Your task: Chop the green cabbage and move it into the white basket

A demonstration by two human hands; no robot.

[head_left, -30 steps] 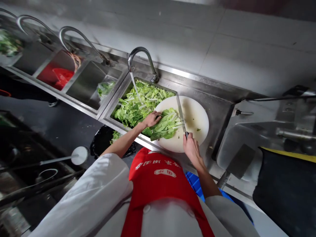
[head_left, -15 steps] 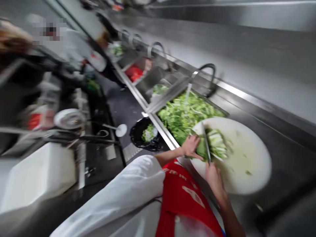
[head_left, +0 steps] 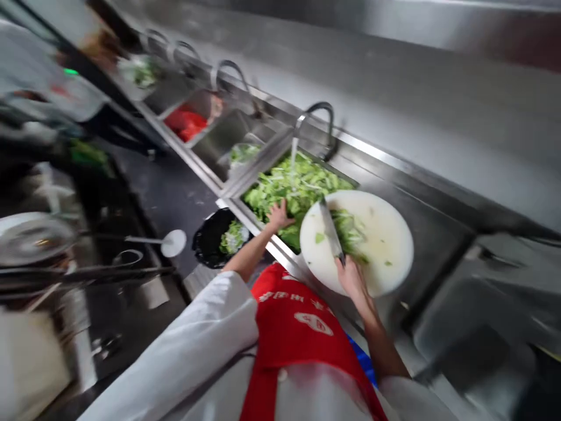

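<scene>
Over greens (head_left: 278,182), faucet (head_left: 331,121) running; black-lined bin (head_left: 207,238) below.

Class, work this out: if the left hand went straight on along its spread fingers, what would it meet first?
Most likely the greens in the sink: the left hand points out over them. Depth is unclear, so it may already be touching some.
</scene>
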